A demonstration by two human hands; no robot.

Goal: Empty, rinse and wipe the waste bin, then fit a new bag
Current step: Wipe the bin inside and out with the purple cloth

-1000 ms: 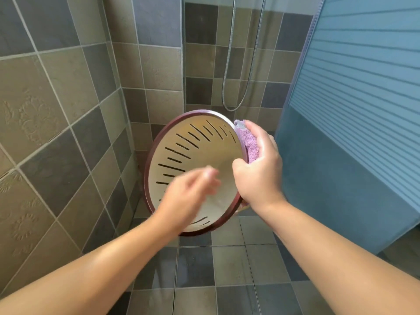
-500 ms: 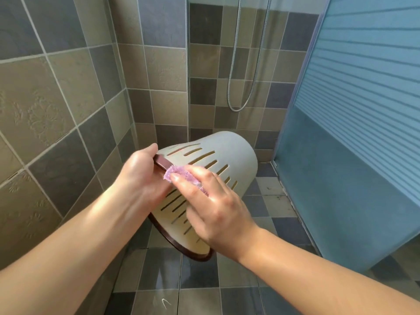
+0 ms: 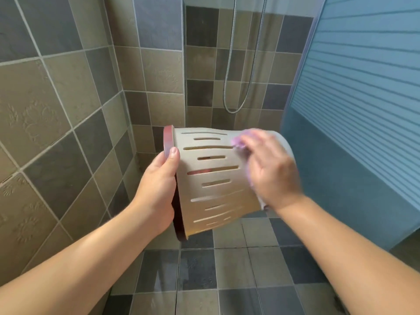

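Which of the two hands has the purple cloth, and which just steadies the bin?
The right hand presses the purple cloth against the bin's slotted side near its base. The left hand has no cloth; it grips the dark red rim.

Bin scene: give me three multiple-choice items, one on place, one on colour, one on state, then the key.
1. Where does the left hand hold the bin?
A. at its rim
B. at its base
C. not at all

2. What colour is the cloth?
A. green
B. purple
C. white

3. How is the bin held?
A. upright on the floor
B. on its side, in the air
C. hung on the wall

Key: 1 A, the thumb lies over the dark red rim; 2 B, purple shows under the right hand; 3 B, the rim faces left, above the floor tiles.
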